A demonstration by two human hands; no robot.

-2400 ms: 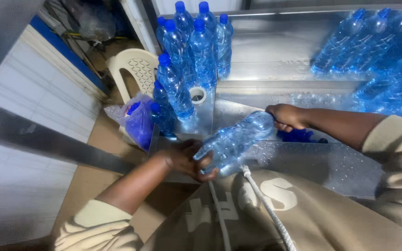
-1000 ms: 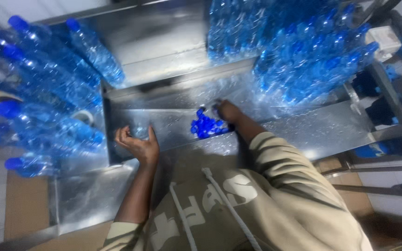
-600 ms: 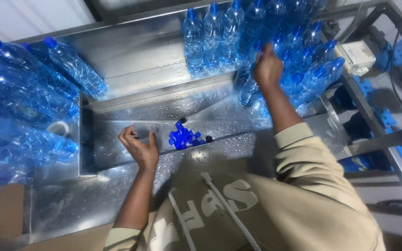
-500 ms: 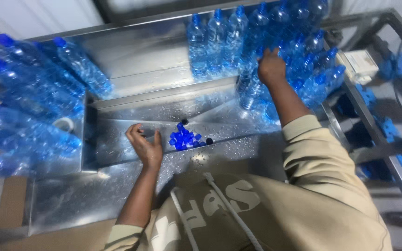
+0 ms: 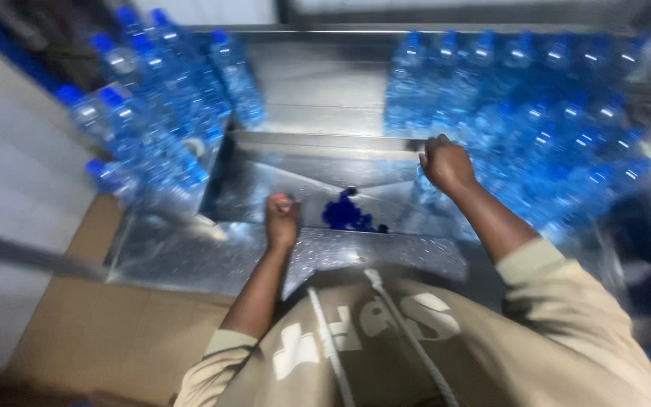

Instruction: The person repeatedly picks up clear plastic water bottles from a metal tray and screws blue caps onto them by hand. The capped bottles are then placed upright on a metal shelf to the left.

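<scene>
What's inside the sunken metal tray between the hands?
A small heap of blue bottle caps lies on the floor of the metal tray, beside the left hand. The right hand and blur hide the tray's right end.

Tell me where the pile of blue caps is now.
In the head view, the blue caps lie in the sunken metal tray, just right of the left hand and left of the right hand.
</scene>
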